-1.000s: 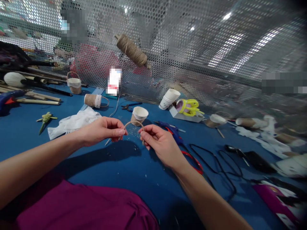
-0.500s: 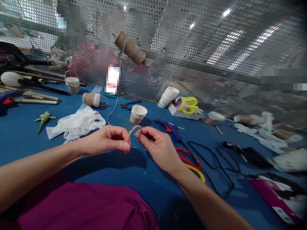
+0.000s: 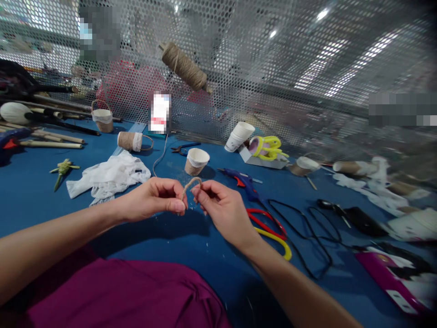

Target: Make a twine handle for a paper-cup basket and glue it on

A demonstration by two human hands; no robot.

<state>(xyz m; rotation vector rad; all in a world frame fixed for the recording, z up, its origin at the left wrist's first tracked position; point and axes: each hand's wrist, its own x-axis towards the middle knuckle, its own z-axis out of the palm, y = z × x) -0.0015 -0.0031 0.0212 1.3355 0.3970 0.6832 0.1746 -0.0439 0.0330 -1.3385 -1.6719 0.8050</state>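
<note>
A short piece of brown twine (image 3: 191,181) arches between my two hands above the blue table. My left hand (image 3: 159,198) pinches one end between thumb and fingertips. The other end is pinched by my right hand (image 3: 221,205); the fingers hide the tips of the twine. Just beyond them stands a small paper cup (image 3: 194,166), wrapped in twine with a white lace band at its rim and no handle on it. A blue glue gun (image 3: 246,182) lies behind my right hand, and white lace (image 3: 111,175) is heaped behind my left forearm.
Scissors with red and yellow handles (image 3: 273,232) lie by my right wrist, near a looping black cord (image 3: 317,239). Handled cups (image 3: 128,141), pliers (image 3: 184,148), stacked paper cups (image 3: 239,136) and a phone (image 3: 160,111) are farther back. A twine spool (image 3: 184,67) hangs on the mesh.
My hands have drawn closer together, bending the twine into a tighter arch. They sit slightly lower, off the cup's front. The view has shifted a little; over the last half second little moves.
</note>
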